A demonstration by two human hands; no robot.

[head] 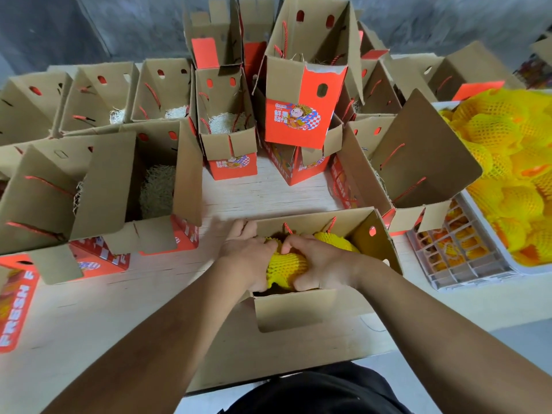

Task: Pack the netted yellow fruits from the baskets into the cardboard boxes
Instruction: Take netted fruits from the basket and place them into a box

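Note:
An open cardboard box (294, 309) stands at the near table edge right in front of me. Inside it, my left hand (248, 253) and my right hand (321, 264) grip a netted yellow fruit (285, 268) from both sides, fingers curled around it. A second netted fruit (336, 242) lies deeper in the same box, behind my right hand. At the far right a white basket (490, 231) holds a heap of several netted yellow fruits (507, 162).
Several open cardboard boxes with red printed sides and straw padding crowd the table, such as a large one at the left (104, 189) and a tall one in the middle (301, 94). A grey slatted crate (460, 258) sits beside the basket. Bare wooden tabletop (263, 192) lies between boxes.

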